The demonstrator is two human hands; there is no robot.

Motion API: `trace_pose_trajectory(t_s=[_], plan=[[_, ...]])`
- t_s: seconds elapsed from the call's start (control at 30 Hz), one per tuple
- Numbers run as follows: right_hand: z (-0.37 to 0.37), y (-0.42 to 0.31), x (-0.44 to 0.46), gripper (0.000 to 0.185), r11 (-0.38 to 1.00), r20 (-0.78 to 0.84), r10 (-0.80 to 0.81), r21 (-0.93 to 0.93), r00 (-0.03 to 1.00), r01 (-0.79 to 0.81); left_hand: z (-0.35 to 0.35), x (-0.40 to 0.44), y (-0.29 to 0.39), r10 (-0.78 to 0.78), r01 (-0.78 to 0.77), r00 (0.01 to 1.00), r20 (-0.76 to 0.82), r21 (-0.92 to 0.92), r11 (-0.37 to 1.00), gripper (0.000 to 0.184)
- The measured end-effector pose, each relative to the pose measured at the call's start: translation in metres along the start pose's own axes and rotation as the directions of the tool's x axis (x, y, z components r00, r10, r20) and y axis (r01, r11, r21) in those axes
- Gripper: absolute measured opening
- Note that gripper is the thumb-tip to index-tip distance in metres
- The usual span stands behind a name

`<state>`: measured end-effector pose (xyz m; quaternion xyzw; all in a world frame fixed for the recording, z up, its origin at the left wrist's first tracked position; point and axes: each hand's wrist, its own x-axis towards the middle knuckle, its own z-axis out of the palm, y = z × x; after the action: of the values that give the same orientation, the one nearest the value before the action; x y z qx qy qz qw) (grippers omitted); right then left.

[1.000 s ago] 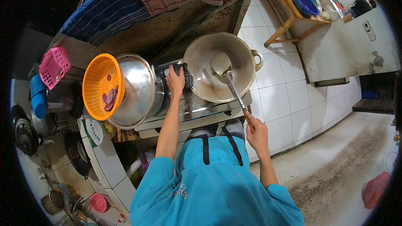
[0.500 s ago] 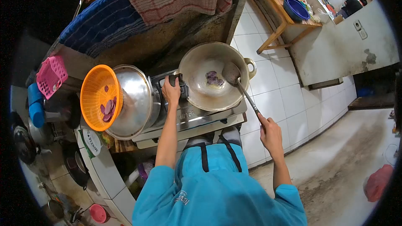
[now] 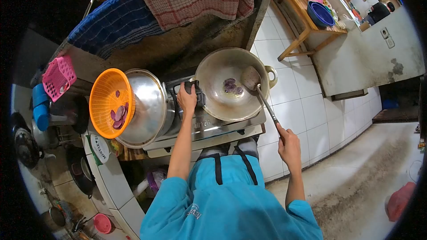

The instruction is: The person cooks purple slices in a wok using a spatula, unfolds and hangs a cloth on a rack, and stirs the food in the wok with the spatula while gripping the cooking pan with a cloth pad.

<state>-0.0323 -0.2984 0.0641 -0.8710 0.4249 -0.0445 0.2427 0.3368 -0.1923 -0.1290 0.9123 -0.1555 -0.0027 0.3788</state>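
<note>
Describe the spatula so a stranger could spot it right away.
Find the stove, then the wide wok on its right side. The spatula slants across the wok's near right rim, its handle in the right hand. Unlike the dark purple pieces beside its rounded head, it has a long metal shaft.

You have bright, diffuse light over the floor tiles (image 3: 289, 106) beyond the right edge of the stove (image 3: 204, 138). Glare whitens the metal lid (image 3: 144, 100) at its left end, a softer sheen lies in the wok (image 3: 216, 102), and shadow darkens the panel (image 3: 187, 44) along its back edge. Fisheye distortion bends your otherwise sharp view toward black corners.
</note>
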Motion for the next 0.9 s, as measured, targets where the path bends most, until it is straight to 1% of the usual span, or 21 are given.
trace_pose_trajectory(t_s=[0.1,0.13,0.2,0.23,0.3,0.4,0.43,0.5,0.57,0.63,0.7,0.73,0.8,0.9], plan=[[0.01,0.011,0.0,0.053,0.999,0.02,-0.028,-0.026,0.999,0.028,-0.002,0.0,0.004,-0.012,0.012,1.0,0.015,0.015,1.0,0.057],[0.009,0.011,0.0,0.053,1.0,0.021,-0.03,0.008,0.999,0.03,-0.002,-0.001,0.004,-0.021,0.02,1.0,0.023,0.023,1.0,0.057],[0.007,0.006,-0.001,0.052,0.996,0.029,-0.035,0.082,0.999,0.032,0.002,-0.003,-0.002,0.056,-0.054,0.997,-0.054,0.041,0.998,0.055],[0.007,0.005,0.0,0.052,0.997,0.021,-0.027,0.071,0.999,0.025,0.003,-0.001,-0.002,0.099,-0.095,0.991,-0.095,0.05,0.994,0.053],[0.006,0.004,-0.001,0.051,0.999,0.006,-0.007,0.048,1.0,0.007,0.004,-0.001,-0.003,0.078,-0.074,0.993,-0.089,0.047,0.996,0.054],[0.01,0.011,0.001,0.049,1.0,0.029,-0.026,0.012,0.999,0.026,0.0,-0.002,0.002,0.06,-0.058,0.995,-0.078,0.021,0.998,0.054],[0.008,0.01,0.002,0.05,0.999,0.044,-0.022,0.04,0.999,0.02,0.0,-0.002,0.003,0.054,-0.053,0.996,-0.077,0.008,0.999,0.053],[0.004,0.006,0.001,0.051,0.995,0.086,-0.012,0.098,0.996,0.004,0.005,-0.002,0.0,0.086,-0.082,0.99,-0.109,0.038,0.996,0.053],[0.007,0.005,0.0,0.05,0.997,0.076,0.002,0.079,0.997,-0.008,0.005,-0.001,-0.003,0.1,-0.094,0.987,-0.122,0.053,0.994,0.053],[0.009,0.005,-0.003,0.05,0.998,0.086,0.017,0.065,0.996,-0.023,0.002,-0.001,0.0,0.097,-0.093,0.989,-0.109,0.046,0.995,0.052],[0.011,0.007,-0.003,0.05,0.998,0.114,0.029,0.053,0.993,-0.035,-0.004,-0.001,0.009,0.056,-0.055,0.996,-0.064,0.019,0.998,0.053],[0.011,0.007,-0.004,0.05,0.996,0.097,0.03,0.086,0.995,-0.039,-0.006,-0.001,0.012,0.031,-0.031,0.999,-0.042,0.006,1.0,0.053],[0.011,0.007,-0.005,0.05,0.988,0.071,0.027,0.151,0.997,-0.038,-0.002,-0.002,0.008,0.055,-0.052,0.996,-0.065,0.043,0.998,0.052],[0.016,0.01,-0.006,0.05,0.996,0.083,0.051,0.075,0.995,-0.057,0.004,0.0,-0.002,0.092,-0.088,0.992,-0.083,0.06,0.994,0.052]])
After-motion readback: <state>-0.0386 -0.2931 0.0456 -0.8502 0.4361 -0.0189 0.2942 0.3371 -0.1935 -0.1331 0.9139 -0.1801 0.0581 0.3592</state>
